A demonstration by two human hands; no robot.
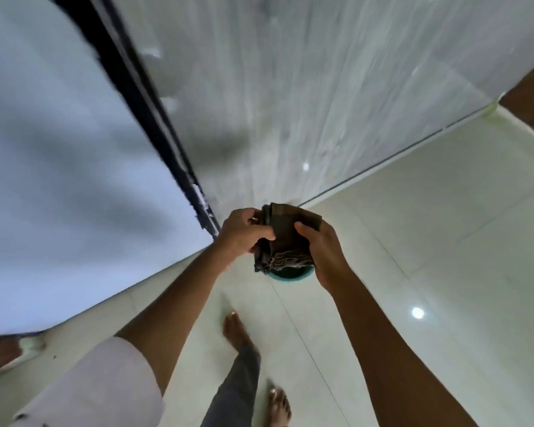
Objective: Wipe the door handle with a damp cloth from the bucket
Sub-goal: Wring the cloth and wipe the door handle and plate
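You held the cloth [285, 238] in both hands, directly above the bucket [292, 274]. Likely reason: any drip would fall back into the bucket rather than onto the tiled floor [444, 241]. Only a teal sliver of the bucket's rim showed below the cloth; the rest was hidden behind it.

The cloth was dark, folded into a thick pad, with a frayed edge hanging at the bottom. Folding looked deliberate, a compact pad suited to wrapping a handle.

Your left hand [244, 234] clamped the cloth's left edge, fingers [264, 234] curled closed over the folds, thumb side facing you. Your right hand [326, 254] closed on the right side, thumb pressed onto the front face, the other fingers tucked behind and out of sight. The cloth sat between the two hands, its upper corner poking out above both.

No door handle was visible. A dark vertical frame [142, 118] ran at the left, beside a pale panel; whether that was the door, you couldn't tell from here.

Judgement: cloth was fetched and being readied; wiping not yet begun.
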